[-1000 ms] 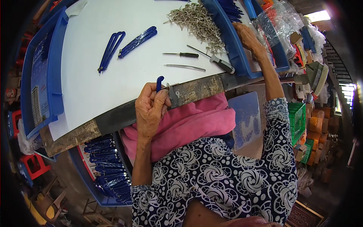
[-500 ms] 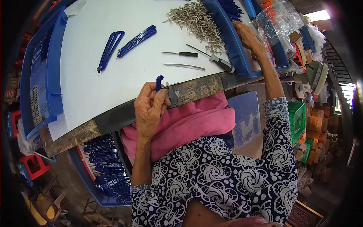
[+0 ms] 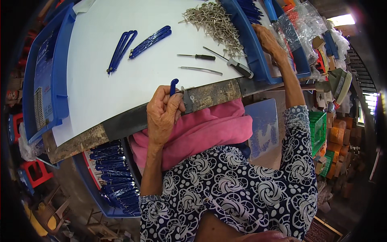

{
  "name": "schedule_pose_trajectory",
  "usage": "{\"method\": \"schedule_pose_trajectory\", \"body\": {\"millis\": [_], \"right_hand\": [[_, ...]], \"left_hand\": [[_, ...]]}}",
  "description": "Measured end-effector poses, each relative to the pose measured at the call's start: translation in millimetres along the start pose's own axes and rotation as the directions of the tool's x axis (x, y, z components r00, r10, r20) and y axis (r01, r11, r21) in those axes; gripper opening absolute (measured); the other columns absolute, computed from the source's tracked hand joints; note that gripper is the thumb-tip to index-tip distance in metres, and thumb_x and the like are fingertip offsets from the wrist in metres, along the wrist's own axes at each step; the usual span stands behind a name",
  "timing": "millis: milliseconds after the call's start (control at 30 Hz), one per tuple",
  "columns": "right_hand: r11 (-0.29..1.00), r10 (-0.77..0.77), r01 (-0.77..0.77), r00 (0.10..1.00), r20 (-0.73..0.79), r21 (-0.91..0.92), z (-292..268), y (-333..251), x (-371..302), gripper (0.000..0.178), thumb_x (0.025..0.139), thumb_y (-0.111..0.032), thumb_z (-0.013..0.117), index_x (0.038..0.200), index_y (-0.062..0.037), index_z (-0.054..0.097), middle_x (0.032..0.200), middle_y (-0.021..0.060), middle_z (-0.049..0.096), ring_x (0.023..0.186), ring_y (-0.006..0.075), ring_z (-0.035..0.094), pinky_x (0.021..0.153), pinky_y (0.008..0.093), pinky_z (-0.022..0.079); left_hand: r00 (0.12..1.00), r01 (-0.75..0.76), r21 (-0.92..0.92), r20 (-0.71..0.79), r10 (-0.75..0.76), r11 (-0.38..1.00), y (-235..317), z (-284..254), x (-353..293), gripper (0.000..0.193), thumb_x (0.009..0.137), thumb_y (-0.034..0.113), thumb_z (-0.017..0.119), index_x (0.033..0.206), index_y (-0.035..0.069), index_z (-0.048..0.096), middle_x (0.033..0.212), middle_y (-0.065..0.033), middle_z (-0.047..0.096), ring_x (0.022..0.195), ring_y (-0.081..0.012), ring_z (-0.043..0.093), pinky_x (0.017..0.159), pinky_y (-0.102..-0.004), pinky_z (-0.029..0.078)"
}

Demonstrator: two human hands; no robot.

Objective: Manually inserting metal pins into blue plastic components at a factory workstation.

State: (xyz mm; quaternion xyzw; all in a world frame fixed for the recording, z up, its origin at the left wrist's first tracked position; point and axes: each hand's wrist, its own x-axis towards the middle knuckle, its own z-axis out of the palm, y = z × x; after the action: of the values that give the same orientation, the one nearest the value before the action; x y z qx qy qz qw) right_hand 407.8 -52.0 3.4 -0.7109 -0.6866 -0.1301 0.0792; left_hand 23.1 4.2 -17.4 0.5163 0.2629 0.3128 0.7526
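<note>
Near the table's front edge, my left hand is closed on a blue handle piece, whose curved end sticks up above the fingers. A small metal part shows beside the fingertips. At upper right, my right hand reaches over the wall of a blue tray. Its fingers are stretched toward blue handle pieces inside; the fingertips are partly hidden. Two blue folded-handle assemblies, one narrower and one broader, lie on the white table sheet.
Metal pins are heaped against the tray. A small black-handled screwdriver, a larger screwdriver and a thin metal rod lie before me. Another blue tray stands left. A bin of blue assemblies sits below the table.
The view has shifted slightly, so the table things appear a little to the right. Both hands keep nearly the same places, the left still holding the blue handle piece.
</note>
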Motion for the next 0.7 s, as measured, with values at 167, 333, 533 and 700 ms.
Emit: {"method": "schedule_pose_trajectory", "body": {"millis": [167, 333, 533, 700], "right_hand": [[0.994, -0.094, 0.097, 0.994, -0.061, 0.054, 8, 22, -9, 0.025, 0.080, -0.002, 0.043, 0.104, 0.0016, 0.051, 0.101, 0.0199, 0.055, 0.094, 0.0360, 0.052, 0.081, 0.0396, 0.042], [0.981, -0.016, 0.022, 0.999, -0.033, 0.191, 2, 16, -12, 0.026, 0.084, -0.003, 0.039, 0.107, 0.0017, 0.049, 0.106, 0.0190, 0.054, 0.099, 0.0357, 0.050, 0.086, 0.0380, 0.041], [0.950, 0.209, -0.238, 0.966, 0.150, 0.203, -4, 5, -2, 0.037, 0.092, -0.022, 0.025, 0.113, -0.0017, 0.049, 0.112, 0.0187, 0.051, 0.106, 0.0341, 0.046, 0.092, 0.0381, 0.034], [0.973, 0.168, -0.179, 0.982, 0.089, 0.144, -2, 10, -7, 0.039, 0.093, -0.023, 0.024, 0.113, -0.0005, 0.049, 0.109, 0.0198, 0.052, 0.103, 0.0344, 0.047, 0.090, 0.0389, 0.035]], "left_hand": [[1.000, 0.023, -0.021, -0.002, -0.023, 1.000, 3, 1, 0, 0.010, 0.088, 0.009, 0.050, 0.089, -0.001, 0.049, 0.060, -0.0007, 0.051, 0.047, -0.0007, 0.036, 0.041, -0.0153, 0.027], [0.999, 0.038, -0.040, 0.002, -0.038, 0.999, 2, 1, 2, 0.009, 0.087, 0.009, 0.050, 0.089, 0.000, 0.049, 0.059, 0.0001, 0.051, 0.047, -0.0009, 0.036, 0.042, -0.0160, 0.028], [0.999, 0.038, 0.006, -0.004, -0.038, 0.999, 3, -2, 1, 0.010, 0.087, 0.009, 0.051, 0.088, -0.001, 0.049, 0.058, 0.0002, 0.050, 0.047, -0.0014, 0.037, 0.042, -0.0164, 0.029], [0.999, 0.046, 0.000, -0.004, -0.046, 0.999, 2, -2, 1, 0.011, 0.086, 0.010, 0.052, 0.088, 0.000, 0.049, 0.058, -0.0001, 0.051, 0.047, -0.0015, 0.038, 0.042, -0.0168, 0.029]]}}
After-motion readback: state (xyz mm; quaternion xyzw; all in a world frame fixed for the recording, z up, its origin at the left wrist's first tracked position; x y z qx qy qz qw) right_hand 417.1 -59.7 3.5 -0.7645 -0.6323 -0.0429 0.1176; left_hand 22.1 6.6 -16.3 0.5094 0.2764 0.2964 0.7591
